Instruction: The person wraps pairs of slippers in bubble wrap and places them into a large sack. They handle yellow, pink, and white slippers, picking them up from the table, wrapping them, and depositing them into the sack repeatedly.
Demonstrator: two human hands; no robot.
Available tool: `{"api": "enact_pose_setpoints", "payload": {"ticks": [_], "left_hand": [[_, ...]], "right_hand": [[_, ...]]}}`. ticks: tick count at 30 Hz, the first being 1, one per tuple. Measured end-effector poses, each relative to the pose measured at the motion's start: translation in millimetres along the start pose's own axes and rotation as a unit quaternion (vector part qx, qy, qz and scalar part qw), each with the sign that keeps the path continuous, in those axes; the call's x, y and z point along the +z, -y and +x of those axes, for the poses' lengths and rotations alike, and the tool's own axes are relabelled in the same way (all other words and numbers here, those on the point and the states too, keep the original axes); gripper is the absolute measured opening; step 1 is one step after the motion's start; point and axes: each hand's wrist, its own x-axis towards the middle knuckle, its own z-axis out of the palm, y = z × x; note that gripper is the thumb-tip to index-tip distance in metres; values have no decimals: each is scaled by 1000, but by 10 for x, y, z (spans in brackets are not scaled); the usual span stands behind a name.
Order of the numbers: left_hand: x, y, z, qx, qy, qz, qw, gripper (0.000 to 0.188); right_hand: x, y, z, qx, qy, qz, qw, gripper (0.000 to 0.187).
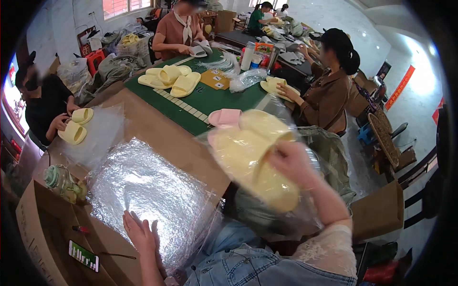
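Note:
My right hand (292,164) is closed on a pale yellow slipper (248,157), raised in front of me and a little blurred by motion. Clear plastic film shows around this slipper, and a second yellow one (267,125) seems to lie against it. At the lower left, my left hand (139,234) is open, fingers stretched out over a shiny stack of clear plastic bags (152,176). Partly hidden behind the raised slippers, a pink slipper (225,117) lies at the table's near edge.
Yellow slippers (185,85) lie on the green tabletop (143,93). Co-workers handle slippers at the left, back and right. A lidded glass jar (62,183) stands beside the bags. Below it, an open carton (36,219) holds a phone (84,256). Sacking (329,157) hangs at right.

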Motion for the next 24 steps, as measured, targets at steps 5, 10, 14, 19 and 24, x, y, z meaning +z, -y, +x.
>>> {"api": "enact_pose_setpoints", "payload": {"ticks": [5,10,14,19,24], "left_hand": [[95,32,15,12,8,15,1000,72],[120,159,13,30,-2,34,999,73],[51,90,8,25,-3,33,999,74],[132,142,52,46,-6,33,998,76],[43,101,-3,43,-22,52,997,79]], "right_hand": [[-1212,-1024,-399,242,78,-136,957,30],[-1419,-2308,-388,315,139,-268,900,36],[-974,-2818,65,387,120,-340,849,45],[-126,-3830,205,280,127,-368,878,42],[-39,-2486,411,176,131,-533,817,26]]}}
